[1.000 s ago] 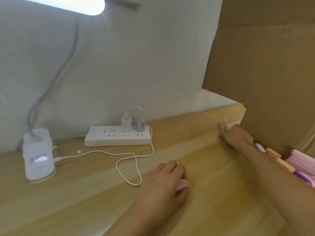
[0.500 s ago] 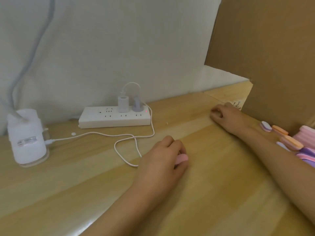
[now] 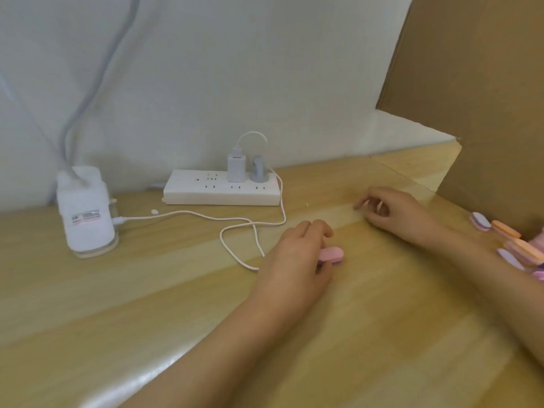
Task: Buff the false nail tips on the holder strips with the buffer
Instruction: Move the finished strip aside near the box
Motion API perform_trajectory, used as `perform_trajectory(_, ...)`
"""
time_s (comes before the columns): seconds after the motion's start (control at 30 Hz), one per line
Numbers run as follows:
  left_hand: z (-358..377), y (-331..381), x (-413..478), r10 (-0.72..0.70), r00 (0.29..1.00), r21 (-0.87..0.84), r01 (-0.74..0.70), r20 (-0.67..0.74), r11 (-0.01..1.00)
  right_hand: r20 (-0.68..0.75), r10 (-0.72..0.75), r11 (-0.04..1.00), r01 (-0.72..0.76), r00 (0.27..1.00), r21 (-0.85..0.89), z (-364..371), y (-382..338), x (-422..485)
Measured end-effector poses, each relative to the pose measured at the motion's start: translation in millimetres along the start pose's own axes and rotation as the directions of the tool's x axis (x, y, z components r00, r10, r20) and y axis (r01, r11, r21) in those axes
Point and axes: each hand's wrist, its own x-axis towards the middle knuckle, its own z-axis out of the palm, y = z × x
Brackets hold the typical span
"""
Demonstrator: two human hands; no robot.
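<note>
1. The wooden surface (image 3: 147, 290) runs up to a pale wall at the far side; a tall cardboard sheet (image 3: 485, 98) stands at the right and closes off that side.
2. Far left stands a white lamp base (image 3: 85, 213), its grey neck (image 3: 88, 92) rising out of view; a white cable (image 3: 182, 212) runs from the base, loops over the surface and ends just beside the left hand.
3. Against the wall lies a white power strip (image 3: 217, 191) with a white charger (image 3: 235, 170) and a grey plug (image 3: 259, 173) in it.
4. The left hand (image 3: 297, 257) rests on the surface at centre, fingers curled round the pink buffer (image 3: 331, 254); the buffer's end sticks out to the right, low over the wood.
5. The right hand (image 3: 394, 210) lies farther and to the right, fingers bent with thumb and forefinger close together; whether they pinch a holder strip I cannot tell, as that spot is blurred.
6. A heap of spare buffers (image 3: 513, 241) in pink, orange and lilac lies at the right edge by the foot of the cardboard, just beyond the right forearm.
7. Since a second ago the right hand has drawn back from the foot of the cardboard onto open wood, nearer the left hand; the left hand has kept its hold on the buffer in the same spot; the view has tipped downward.
</note>
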Motion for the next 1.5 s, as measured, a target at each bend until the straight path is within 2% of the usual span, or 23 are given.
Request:
perform_trajectory(0.07,-2,2,-1,-0.035,0.999,-0.036,0.035,0.022,0.999,0.211,-0.108,0.971,0.057,0.971,0.232,0,-33,-17)
perform_trajectory(0.13,-7,6,-4,-0.036,0.998,-0.031,0.038,0.047,0.999,0.325,-0.218,0.948,0.121,0.92,0.295,2,-64,-33)
perform_trajectory(0.23,-27,8,-20,-0.054,0.993,-0.01,0.055,0.102,0.998,0.291,-0.267,0.954,0.21,0.919,0.213,4,-98,-47)
perform_trajectory(0.3,-47,3,-40,-0.073,0.99,0.043,0.069,0.119,0.997,0.306,-0.284,0.942,0.204,0.909,0.268,3,-118,-58)
perform_trajectory(0.37,-70,-6,-67,-0.088,0.991,0.127,0.075,0.105,0.989,0.342,-0.359,0.919,0.264,0.868,0.293,12,-141,-69)
perform_trajectory(0.5,-125,-23,-128,-0.103,0.994,0.287,0.094,0.019,0.953,0.285,-0.505,0.863,0.481,0.815,0.154,56,-201,-75)
perform_trajectory(0.63,-192,-43,-201,-0.13,0.985,0.416,0.166,-0.114,0.894,0.192,-0.429,0.9,0.436,0.883,0.004,89,-254,-53)
perform_trajectory(0.7,-226,-49,-238,-0.15,0.971,0.417,0.216,-0.186,0.883,0.172,-0.355,0.918,0.377,0.919,-0.121,100,-277,-40)
perform_trajectory(0.77,-259,-59,-273,-0.186,0.941,0.415,0.295,-0.282,0.861,0.163,-0.352,0.886,0.385,0.921,-0.258,109,-298,-36)
perform_trajectory(0.8,-272,-65,-287,-0.215,0.916,0.422,0.352,-0.339,0.836,0.144,-0.391,0.868,0.417,0.909,-0.269,112,-309,-37)
perform_trajectory(0.9,-306,-93,-320,-0.342,0.796,0.381,0.557,-0.5,0.738,0.14,-0.555,0.821,0.567,0.82,-0.068,131,-350,-48)
perform_trajectory(0.97,-319,-111,-327,-0.437,0.711,0.334,0.668,-0.551,0.665,0.223,-0.582,0.812,0.57,0.782,0.124,149,-380,-55)
perform_trajectory(1.03,-325,-124,-326,-0.502,0.661,0.335,0.732,-0.558,0.593,0.261,-0.578,0.816,0.538,0.773,0.214,165,-406,-56)
perform_trajectory(1.13,-330,-134,-312,-0.57,0.666,0.39,0.745,-0.481,0.541,0.226,-0.56,0.824,0.509,0.797,0.247,179,-431,-54)
perform_trajectory(1.3,-330,-140,-310,-0.56,0.67,0.369,0.74,-0.487,0.563,0.179,-0.581,0.805,0.528,0.794,0.27,185,-443,-52)
perform_trajectory(1.4,-325,-130,-311,-0.542,0.712,0.38,0.7,-0.447,0.605,0.196,-0.587,0.805,0.54,0.786,0.246,177,-429,-52)
perform_trajectory(1.5,-308,-112,-304,-0.525,0.78,0.398,0.626,-0.341,0.671,0.221,-0.585,0.81,0.546,0.78,0.217,163,-400,-58)
